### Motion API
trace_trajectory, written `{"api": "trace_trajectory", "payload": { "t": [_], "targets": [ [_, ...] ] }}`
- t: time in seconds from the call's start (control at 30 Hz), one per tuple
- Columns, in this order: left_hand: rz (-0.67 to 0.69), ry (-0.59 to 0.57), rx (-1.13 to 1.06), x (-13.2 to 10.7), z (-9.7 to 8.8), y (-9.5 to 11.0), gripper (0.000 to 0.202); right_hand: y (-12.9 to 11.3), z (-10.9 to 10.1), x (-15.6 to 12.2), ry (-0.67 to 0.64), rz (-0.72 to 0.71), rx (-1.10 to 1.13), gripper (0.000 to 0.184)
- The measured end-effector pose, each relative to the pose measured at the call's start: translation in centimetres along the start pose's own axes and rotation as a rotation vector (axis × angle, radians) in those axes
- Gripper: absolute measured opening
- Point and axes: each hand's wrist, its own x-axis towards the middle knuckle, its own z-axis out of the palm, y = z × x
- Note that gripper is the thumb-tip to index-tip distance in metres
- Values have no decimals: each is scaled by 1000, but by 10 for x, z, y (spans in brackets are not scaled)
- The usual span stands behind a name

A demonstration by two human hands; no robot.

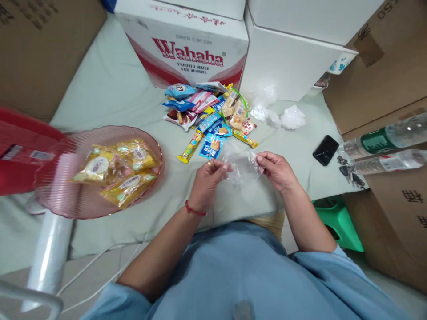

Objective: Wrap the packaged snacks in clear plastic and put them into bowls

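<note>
1. Table, covered in pale green cloth, runs across the whole view; the person sits at its near edge.
2. Brown cartons stand along the right side, with a white box and a red-and-white Wahaha carton at the far edge.
3. Pink basket, ribbed and translucent, stands on the left of the table and holds several yellow packets.
4. Pile of snack packets, mostly blue, yellow and pink, lies just in front of the Wahaha carton, beyond the hands.
5. Two water bottles lie on their sides on a carton at the right.
6. Clear plastic bag is held just above the table between the two hands, near the closest packets of the pile.
7. Left hand, with a red cord at the wrist, pinches the bag's left edge between thumb and fingertips.
8. Right hand pinches the bag's right edge in the same way, fingers pressed together.
9. Crumpled clear bags lie beside the white box.
10. Black phone lies flat, to the right of the right hand.
</note>
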Motion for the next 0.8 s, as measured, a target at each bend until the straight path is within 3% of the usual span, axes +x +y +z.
{"api": "trace_trajectory", "payload": {
  "t": [0.17, 0.37, 0.6, 0.7, 0.8],
  "targets": [
    [-70, 8, -150, -1, -37, 19, 35, -14, -25, 7, 16, 56, -36, 46],
    [-4, 148, -26, 11, -70, 23, 33, -28, -49, 22, 10, 78, -166, 44],
    [149, 268, 89, 27, -67, 4, 36, -26, -63, 45, 44, 16, -328, 36],
    [193, 303, 125, 30, -62, -2, 38, -14, -65, 46, 208, -156, -524, 25],
    [196, 313, 163, 28, -59, -4, 41, -8, -52, 36, 395, -395, -680, 19]
  ]
}}
